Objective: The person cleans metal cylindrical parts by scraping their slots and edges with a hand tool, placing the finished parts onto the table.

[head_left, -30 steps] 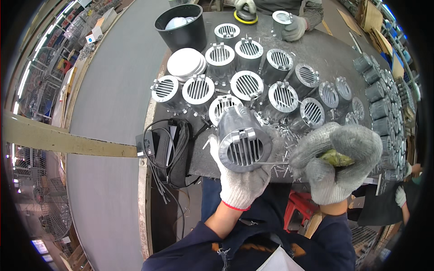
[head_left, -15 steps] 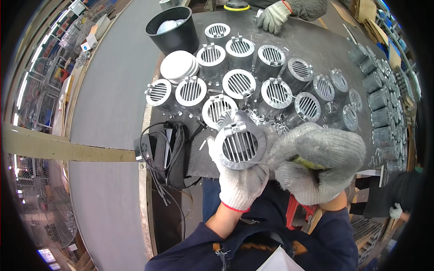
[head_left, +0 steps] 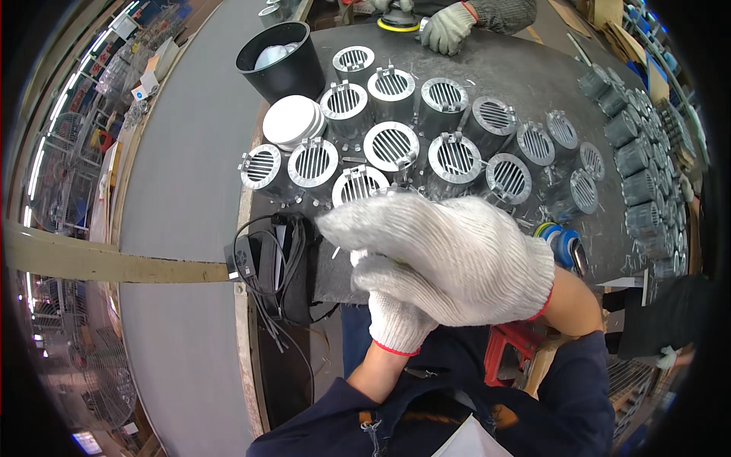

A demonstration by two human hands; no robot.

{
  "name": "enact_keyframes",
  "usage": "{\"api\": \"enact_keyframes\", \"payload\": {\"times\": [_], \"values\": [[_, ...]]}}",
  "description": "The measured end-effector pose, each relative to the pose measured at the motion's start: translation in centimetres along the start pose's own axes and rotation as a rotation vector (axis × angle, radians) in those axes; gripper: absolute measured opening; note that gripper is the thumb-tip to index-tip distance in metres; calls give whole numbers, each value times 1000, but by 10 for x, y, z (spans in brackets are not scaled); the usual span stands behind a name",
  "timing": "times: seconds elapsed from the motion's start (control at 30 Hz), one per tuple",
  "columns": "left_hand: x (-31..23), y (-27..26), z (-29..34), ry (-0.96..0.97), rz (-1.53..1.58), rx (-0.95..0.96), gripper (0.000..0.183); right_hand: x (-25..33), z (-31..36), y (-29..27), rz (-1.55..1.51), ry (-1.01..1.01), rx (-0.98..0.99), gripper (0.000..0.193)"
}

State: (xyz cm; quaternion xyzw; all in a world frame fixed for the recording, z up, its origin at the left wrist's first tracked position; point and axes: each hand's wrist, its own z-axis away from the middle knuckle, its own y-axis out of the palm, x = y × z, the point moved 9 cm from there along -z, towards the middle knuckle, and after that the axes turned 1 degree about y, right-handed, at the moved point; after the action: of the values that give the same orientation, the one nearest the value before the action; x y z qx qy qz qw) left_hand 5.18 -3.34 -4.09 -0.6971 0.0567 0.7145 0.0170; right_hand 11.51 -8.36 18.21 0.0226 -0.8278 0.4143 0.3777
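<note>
My left hand [head_left: 397, 324], in a white knit glove with a red cuff, is near the table's front edge. Its fingers are mostly covered, as is the slotted-top metal cylinder it gripped in the earlier frame. Over it lies my gloved right hand [head_left: 464, 255], its long fingers reaching left and curled in at the palm. What those fingers hold is out of sight. Just beyond the hands, a slotted-top metal cylinder [head_left: 344, 185] shows partly. More such cylinders [head_left: 390, 145] stand across the dark table [head_left: 533, 68], several with small clips on their rims.
A black bucket [head_left: 293, 72] and stacked white discs [head_left: 289, 119] stand at the left. A blue rounded tool [head_left: 565, 245] lies beside my right wrist. Cables trail from a black bag [head_left: 293, 259]. Opposite, another person's gloved hand [head_left: 449, 29] rests near a sander [head_left: 398, 17].
My right hand has swung left across my left hand, hiding the metal cylinder there. The blue tool has come into sight at the right. The view has shifted slightly.
</note>
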Motion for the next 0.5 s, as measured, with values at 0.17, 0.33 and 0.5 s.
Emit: {"api": "enact_keyframes", "payload": {"times": [0.17, 0.33, 0.5], "values": [[-7, 4, -1, 162, -427, 28, 84, 5, -9, 7, 151, -17, 159, 49], [22, -3, 11, 86, -449, 18, 86, 11, 4, 6, 145, -208, 75, 58], [40, -4, 21, 14, -355, 35, 83, -5, 28, 10, 3, -127, 82, 67]]}}
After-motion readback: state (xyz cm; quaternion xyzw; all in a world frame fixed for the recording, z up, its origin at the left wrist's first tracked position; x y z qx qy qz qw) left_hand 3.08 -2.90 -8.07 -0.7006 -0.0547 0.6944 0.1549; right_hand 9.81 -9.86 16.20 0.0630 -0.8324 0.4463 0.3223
